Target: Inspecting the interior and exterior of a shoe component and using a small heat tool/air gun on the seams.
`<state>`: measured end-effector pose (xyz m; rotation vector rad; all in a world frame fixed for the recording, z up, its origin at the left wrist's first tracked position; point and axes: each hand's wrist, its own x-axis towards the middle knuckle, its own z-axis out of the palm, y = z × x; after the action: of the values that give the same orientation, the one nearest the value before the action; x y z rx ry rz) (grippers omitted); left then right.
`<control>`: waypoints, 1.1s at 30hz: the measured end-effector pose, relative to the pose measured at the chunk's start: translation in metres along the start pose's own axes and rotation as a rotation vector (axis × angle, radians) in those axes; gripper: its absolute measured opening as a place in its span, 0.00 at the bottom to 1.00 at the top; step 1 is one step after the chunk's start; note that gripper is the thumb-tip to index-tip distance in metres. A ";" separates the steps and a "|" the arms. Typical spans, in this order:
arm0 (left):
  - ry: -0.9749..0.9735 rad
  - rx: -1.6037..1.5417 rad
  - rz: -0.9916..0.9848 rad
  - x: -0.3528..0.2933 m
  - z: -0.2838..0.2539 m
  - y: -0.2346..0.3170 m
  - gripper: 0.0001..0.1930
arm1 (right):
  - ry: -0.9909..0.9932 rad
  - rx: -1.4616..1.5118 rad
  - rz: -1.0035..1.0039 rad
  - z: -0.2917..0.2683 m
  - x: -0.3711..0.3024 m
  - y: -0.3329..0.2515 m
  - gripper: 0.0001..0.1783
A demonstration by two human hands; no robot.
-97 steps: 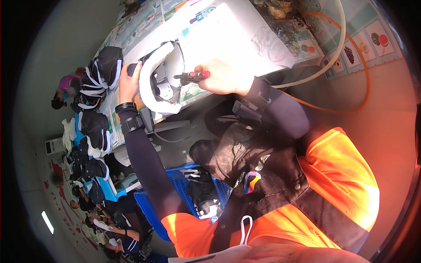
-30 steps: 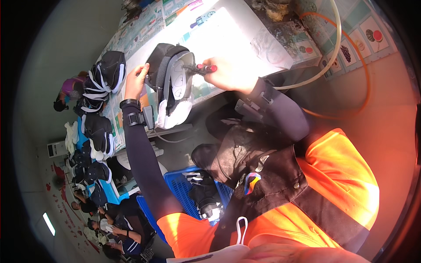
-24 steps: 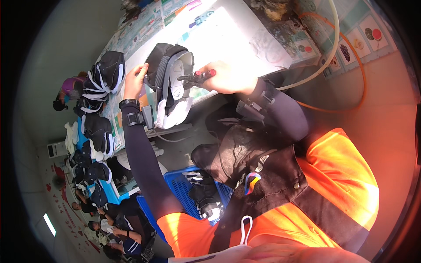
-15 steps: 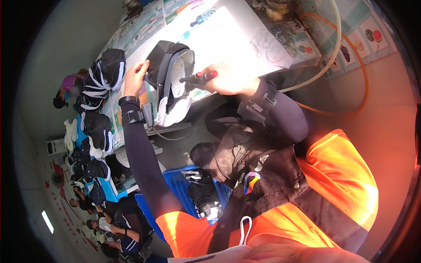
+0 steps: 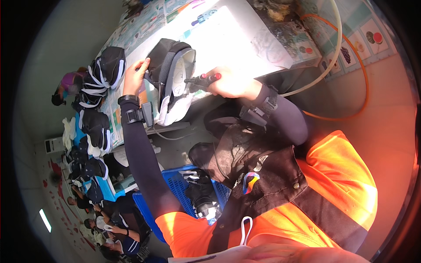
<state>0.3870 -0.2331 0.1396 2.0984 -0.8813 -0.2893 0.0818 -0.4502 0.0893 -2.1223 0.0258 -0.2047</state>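
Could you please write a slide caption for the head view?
Left hand holds a black-and-white shoe; right hand points a red-handled tool at it.

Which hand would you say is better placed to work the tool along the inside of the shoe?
Probably the right hand: its grip is on the red-handled tool, whose tip points into the shoe. The left hand steadies the shoe's far side.

Table [image 5: 245,39]: long, white top with a patterned cover along its far and right edges. Black-and-white shoes [image 5: 107,70] lie piled at its left end; further shoes [image 5: 94,127] in a row beyond. Floor: blue crate [image 5: 175,186] below near edge.
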 end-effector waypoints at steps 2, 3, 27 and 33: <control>-0.013 -0.023 0.007 0.000 -0.001 0.001 0.19 | -0.016 0.049 0.100 -0.002 0.002 -0.003 0.12; -0.008 -0.025 0.012 0.000 -0.001 0.001 0.19 | 0.094 -0.013 0.155 -0.004 0.002 -0.005 0.13; -0.318 -0.335 -0.760 -0.055 -0.006 0.079 0.21 | 0.324 0.322 0.260 -0.095 -0.048 0.006 0.26; -0.198 0.461 -0.422 -0.093 -0.096 0.179 0.18 | 0.383 0.408 0.202 -0.107 -0.058 0.001 0.24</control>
<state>0.2777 -0.1863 0.3292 2.7231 -0.6484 -0.5643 0.0080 -0.5346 0.1362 -1.6371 0.3899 -0.4521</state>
